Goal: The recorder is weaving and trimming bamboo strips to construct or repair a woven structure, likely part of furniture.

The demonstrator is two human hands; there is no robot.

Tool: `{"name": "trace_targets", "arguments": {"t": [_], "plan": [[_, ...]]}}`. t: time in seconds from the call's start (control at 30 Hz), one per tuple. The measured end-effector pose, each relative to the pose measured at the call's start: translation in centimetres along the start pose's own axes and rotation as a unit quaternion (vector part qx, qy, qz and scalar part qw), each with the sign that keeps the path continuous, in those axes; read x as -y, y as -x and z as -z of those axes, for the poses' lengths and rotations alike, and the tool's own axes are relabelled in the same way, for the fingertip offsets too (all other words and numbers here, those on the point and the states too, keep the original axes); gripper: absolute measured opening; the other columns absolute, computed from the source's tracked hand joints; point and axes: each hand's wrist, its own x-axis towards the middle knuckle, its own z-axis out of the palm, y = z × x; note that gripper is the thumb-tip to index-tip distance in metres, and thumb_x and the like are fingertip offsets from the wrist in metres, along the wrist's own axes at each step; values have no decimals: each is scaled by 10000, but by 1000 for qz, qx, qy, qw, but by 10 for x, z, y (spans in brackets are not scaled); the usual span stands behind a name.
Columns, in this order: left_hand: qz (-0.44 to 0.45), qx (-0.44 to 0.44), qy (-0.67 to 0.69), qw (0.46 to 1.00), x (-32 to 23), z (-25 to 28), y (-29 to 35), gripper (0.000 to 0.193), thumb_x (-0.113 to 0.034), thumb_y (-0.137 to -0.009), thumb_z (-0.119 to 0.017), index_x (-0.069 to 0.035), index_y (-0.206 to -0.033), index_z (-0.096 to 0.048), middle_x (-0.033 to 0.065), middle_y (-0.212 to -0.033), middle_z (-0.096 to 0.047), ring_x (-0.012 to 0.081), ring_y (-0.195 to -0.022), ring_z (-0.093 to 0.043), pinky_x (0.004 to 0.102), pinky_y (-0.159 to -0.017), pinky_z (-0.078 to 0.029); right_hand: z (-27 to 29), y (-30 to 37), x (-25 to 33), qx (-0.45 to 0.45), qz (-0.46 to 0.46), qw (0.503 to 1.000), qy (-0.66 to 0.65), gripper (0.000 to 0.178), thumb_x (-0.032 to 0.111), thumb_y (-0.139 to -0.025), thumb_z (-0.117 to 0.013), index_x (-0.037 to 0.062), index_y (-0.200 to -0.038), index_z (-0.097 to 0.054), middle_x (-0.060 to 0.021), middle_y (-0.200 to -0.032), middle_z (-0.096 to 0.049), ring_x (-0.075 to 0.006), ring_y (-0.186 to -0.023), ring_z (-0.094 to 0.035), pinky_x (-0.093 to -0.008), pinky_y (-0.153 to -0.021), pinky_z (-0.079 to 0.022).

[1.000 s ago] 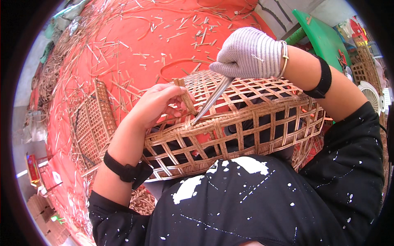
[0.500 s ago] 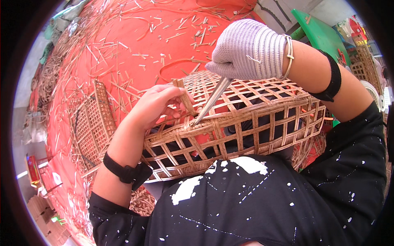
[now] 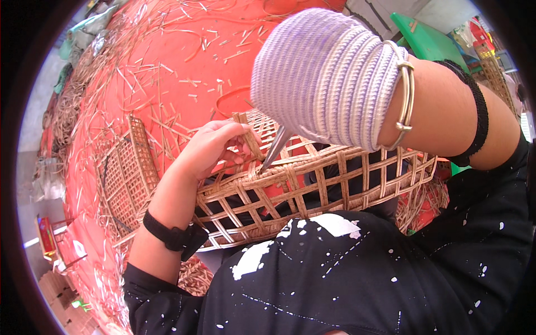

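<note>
An open-weave rattan basket (image 3: 298, 167) lies across my lap, its thick bound rim running from left to right. At the left part of that rim my left hand (image 3: 207, 146), bare, pinches a short flat rattan strip (image 3: 252, 140) that stands up out of the weave. My right hand (image 3: 318, 75), in a pale purple knit glove, is closed around a pointed metal awl (image 3: 275, 148). The awl slants down to the left, and its tip meets the rim right beside the strip's foot. The glove hides the awl's upper end and my right fingers.
Red sheeting (image 3: 167, 47) covers the floor, strewn with cane offcuts. Another woven lattice piece (image 3: 125, 173) lies to the left, and tangled cane strips (image 3: 61, 114) heap along the far left. A green board (image 3: 427, 39) leans at the back right.
My right hand has come up closer to the camera and a little left, tipping the awl, whose tip stays at the rim. The left hand keeps the strip almost in the same place.
</note>
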Motion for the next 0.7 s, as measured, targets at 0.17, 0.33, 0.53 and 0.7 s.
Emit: {"name": "trace_targets", "arguments": {"t": [0.17, 0.33, 0.53, 0.7], "plan": [[-7, -19, -36, 999, -5, -3, 8, 333, -295, -978, -564, 0, -1005, -715, 46, -850, -696, 110, -751, -641, 263, -666, -542, 11, -4, 7, -2, 13, 996, -83, 330, 263, -990, -574, 129, -1284, -640, -99, -1265, -653, -254, -1178, -620, -420, -1048, -457], [-34, 2, -20, 999, -8, -3, 9, 329, -301, -976, -570, -3, -1000, -708, 45, -844, -692, 113, -748, -645, 264, -667, -542, 32, -31, 13, 61, 1, 997, 51, 286, 275, -971, -591, 117, -1193, -680, -113, -1167, -681, -269, -1091, -653, -427, -967, -496], [-37, -7, -7, 999, 0, -3, 1, 321, -303, -972, -581, -7, -997, -701, 44, -829, -685, 115, -741, -648, 264, -664, -539, 39, -55, 11, 117, -14, 987, 108, 259, 290, -949, -611, 101, -1083, -727, -130, -1050, -714, -286, -986, -693, -435, -870, -544], [5, 7, -1, 1000, 4, 3, -2, 273, -224, -960, -585, 8, -986, -727, 54, -868, -714, 100, -734, -630, 249, -645, -532, 30, -49, 16, 102, -108, 989, 13, 325, 356, -909, -617, 89, -774, -743, -135, -742, -688, -354, -718, -691, -470, -685, -552]]}}
